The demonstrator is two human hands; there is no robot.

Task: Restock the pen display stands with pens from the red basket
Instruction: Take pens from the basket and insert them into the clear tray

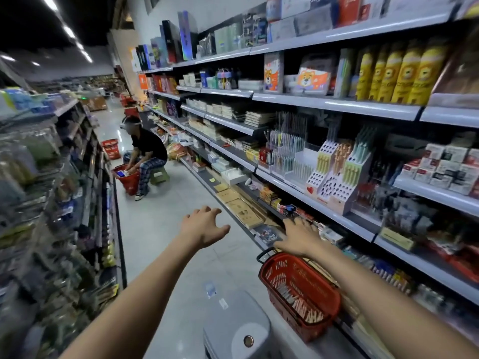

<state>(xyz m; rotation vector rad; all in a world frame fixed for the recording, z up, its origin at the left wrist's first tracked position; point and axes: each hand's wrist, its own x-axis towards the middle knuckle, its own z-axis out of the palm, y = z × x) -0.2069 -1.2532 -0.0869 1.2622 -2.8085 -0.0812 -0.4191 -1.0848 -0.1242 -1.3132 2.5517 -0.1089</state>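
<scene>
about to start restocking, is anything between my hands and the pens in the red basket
Nothing visible does. The red basket is open on top, the pens lie uncovered, and its black handle sits at the far rim. The left hand and right hand are empty, beyond it.

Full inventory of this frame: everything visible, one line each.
shelves: several tiers, grey, along the right side
red basket: one, red, bottom right, against the shelves
pens: many, pale, lying in the red basket
pen display stands: three, white, mid height on the shelves, partly filled
canisters: about five, yellow, upper tier at right
seated person: one, dark top, down the aisle
other baskets: two, red, on the floor by that person
left hand: one, fingers spread, holds nothing, over the aisle
right hand: one, fingers straight, holds nothing, above the red basket
</scene>
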